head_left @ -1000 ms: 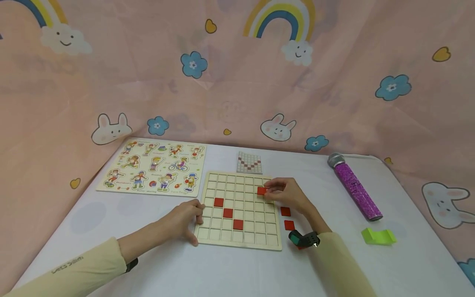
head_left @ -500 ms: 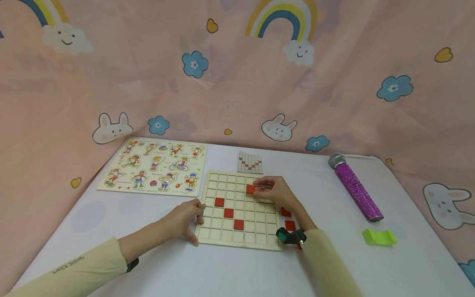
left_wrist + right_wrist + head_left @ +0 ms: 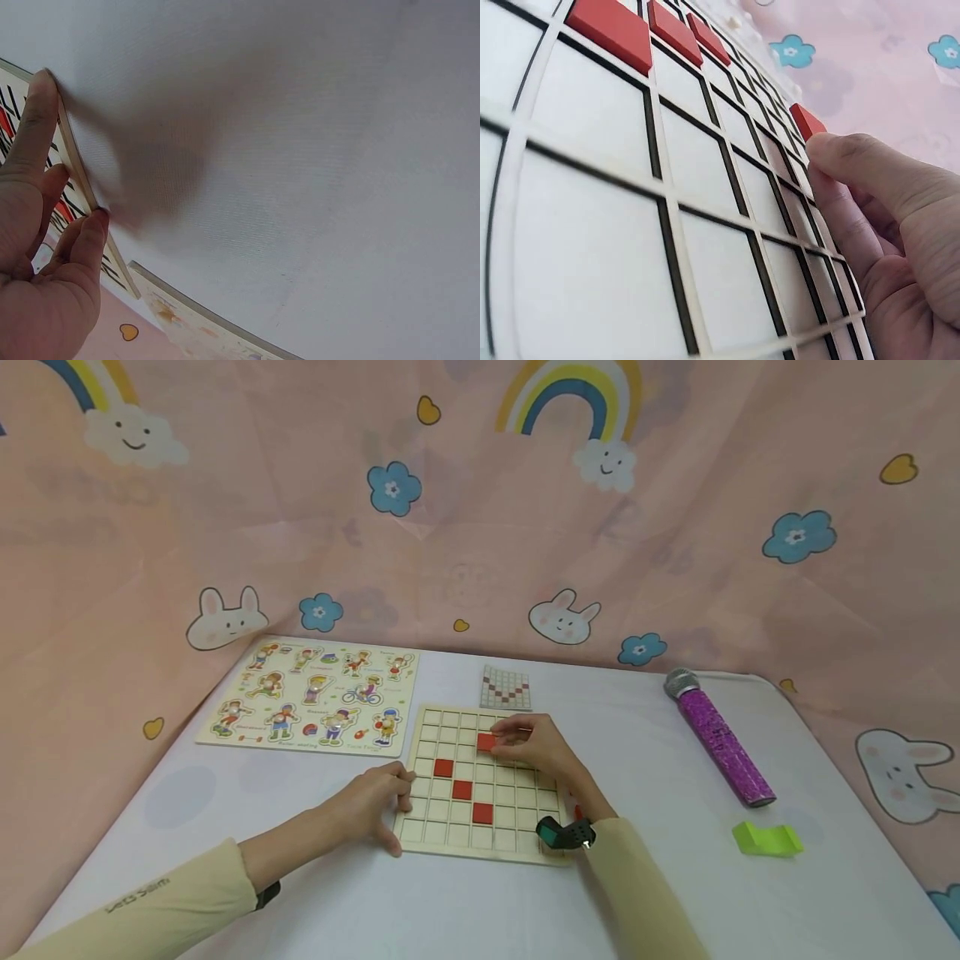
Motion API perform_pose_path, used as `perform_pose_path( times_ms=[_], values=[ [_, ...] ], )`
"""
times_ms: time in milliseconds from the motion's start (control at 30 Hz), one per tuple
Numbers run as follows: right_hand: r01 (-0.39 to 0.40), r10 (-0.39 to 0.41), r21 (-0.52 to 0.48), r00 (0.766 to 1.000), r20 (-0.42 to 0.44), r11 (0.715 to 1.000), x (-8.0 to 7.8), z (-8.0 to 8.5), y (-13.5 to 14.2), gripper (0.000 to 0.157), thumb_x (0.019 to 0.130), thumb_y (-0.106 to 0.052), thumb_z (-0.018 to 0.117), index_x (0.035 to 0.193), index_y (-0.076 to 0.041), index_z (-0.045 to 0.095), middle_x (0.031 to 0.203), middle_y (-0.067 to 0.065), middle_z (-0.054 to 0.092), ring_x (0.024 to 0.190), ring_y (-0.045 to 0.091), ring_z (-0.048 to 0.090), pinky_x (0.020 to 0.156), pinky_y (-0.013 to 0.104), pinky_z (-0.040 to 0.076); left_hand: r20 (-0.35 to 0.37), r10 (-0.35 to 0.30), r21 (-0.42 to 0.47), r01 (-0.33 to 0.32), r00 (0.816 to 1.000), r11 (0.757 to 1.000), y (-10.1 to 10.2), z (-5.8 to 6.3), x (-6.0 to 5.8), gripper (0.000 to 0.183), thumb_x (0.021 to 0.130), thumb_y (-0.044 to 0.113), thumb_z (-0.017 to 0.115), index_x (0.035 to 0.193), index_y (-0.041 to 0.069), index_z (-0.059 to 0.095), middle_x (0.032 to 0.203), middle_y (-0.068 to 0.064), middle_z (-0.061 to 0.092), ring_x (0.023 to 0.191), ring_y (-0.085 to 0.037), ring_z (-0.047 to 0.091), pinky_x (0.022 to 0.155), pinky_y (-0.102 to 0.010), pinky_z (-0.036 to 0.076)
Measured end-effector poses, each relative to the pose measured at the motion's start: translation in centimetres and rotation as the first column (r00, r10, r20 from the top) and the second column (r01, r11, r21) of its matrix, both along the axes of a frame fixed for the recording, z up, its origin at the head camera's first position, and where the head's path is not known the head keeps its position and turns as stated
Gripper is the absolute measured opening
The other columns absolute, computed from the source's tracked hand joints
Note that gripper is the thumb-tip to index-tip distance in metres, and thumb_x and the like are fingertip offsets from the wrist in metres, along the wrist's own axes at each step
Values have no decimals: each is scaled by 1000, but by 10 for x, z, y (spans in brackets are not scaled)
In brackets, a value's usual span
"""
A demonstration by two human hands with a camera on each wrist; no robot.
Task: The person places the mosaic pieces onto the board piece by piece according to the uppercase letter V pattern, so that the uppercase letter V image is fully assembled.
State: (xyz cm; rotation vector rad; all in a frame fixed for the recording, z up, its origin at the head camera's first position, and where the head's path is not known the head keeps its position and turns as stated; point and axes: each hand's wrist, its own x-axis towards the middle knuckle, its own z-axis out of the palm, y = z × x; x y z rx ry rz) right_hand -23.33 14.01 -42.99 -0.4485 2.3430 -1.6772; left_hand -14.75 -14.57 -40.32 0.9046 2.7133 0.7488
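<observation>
My right hand (image 3: pixel 534 745) pinches a red square tile (image 3: pixel 486 742) between thumb and fingers, over the upper part of the wooden grid board (image 3: pixel 442 835). In the right wrist view, the held tile (image 3: pixel 807 121) sticks out past the fingertips. Three red tiles (image 3: pixel 462 790) form a diagonal in the grid, left of centre. My left hand (image 3: pixel 371 802) rests against the board's left side, thumb near the front corner. In the left wrist view, its spread fingertips (image 3: pixel 96 219) touch the board's edge.
Behind the board lies a small pattern card (image 3: pixel 505 687). A puzzle board with printed figures (image 3: pixel 311 697) is at the back left. To the right are a purple glitter microphone (image 3: pixel 720 739) and a green curved block (image 3: pixel 767 839). A red tile (image 3: pixel 578 812) peeks out beside the right forearm.
My right hand has moved left across the board with the pinched red tile. Its forearm now covers most of the loose tiles on the right. The left hand stays put.
</observation>
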Motion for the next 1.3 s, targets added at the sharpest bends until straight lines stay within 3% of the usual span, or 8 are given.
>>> perform_pose_path(
  times_ms=[400,1300],
  values=[
    [-68,68,-27,998,2,997,2,3,-28,33,79,-3,76,110,5,66,107,18,68,93,24,67,79,28,55,3,-2,-3,2,1000,1000,-2,0,0,42,46,17,95,73,8,64,102,-8,59,109,-36,57,92,-42,49],
    [-52,70,162,992,-108,985,-4,5,-76,26,75,-8,81,98,-1,72,85,6,71,74,11,66,72,24,53,-3,-26,3,26,1000,1000,-2,-2,-2,42,47,20,95,75,9,65,105,-10,59,108,-36,57,91,-42,49]
  ],
)
